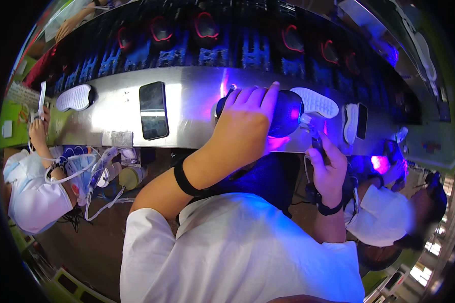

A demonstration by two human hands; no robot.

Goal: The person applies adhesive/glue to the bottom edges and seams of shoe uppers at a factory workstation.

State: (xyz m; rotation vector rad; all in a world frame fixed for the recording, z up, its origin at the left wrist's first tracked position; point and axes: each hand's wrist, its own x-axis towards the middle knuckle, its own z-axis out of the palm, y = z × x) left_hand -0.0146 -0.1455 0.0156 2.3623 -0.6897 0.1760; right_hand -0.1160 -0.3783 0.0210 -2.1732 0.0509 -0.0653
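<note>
- Dark shoe-like piece (284, 121) was over the metal bench's (194, 121) near edge, left hand (248, 108) clasping it.
- Right hand (330, 170) pinched a small tool (314, 137) beside it.
- Judged light, fairly firm; best held across the rounded body.

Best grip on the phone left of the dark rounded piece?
Probably the phone's long edges near mid-length, coming from above and its left. It lies flat, glossy face up, on the metal bench, narrow across, both long edges exposed; the left hand is to its right.
</note>
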